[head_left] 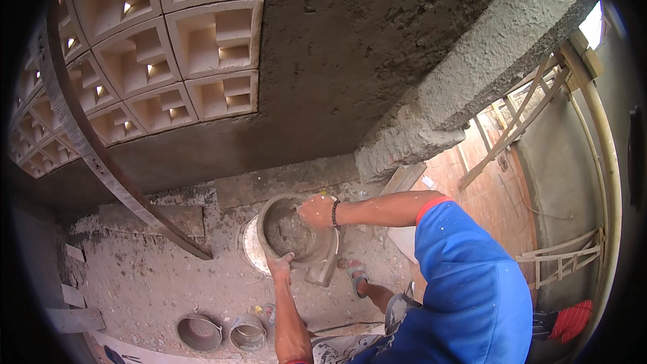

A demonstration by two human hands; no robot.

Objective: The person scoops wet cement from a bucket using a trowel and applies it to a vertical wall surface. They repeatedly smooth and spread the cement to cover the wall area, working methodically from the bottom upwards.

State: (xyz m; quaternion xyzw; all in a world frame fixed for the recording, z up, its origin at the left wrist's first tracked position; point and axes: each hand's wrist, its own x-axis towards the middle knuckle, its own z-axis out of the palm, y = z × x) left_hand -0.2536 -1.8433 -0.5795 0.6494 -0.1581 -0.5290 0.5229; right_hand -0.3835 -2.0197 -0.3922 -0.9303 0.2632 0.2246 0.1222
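A grey bucket [268,210] of wet mortar [288,234] is tilted in front of me, its mouth facing up toward me. Against its left side shows a white pail [252,248], partly hidden behind it. My left hand [280,266] grips the bucket's near rim, thumb over the edge. Closed in a fist, my right hand [315,211] is at the far right of the bucket's mouth, just above the mortar. What its fingers hold is hidden. A dark beaded bracelet [335,213] circles that wrist.
Two small buckets, one dark [199,332] and one grey [247,333], stand on the dusty floor nearer me. A long board [135,195] leans at left before the vent-block wall [216,34]. A rough concrete column [458,74] stands right; wooden props [519,121] lie beyond it.
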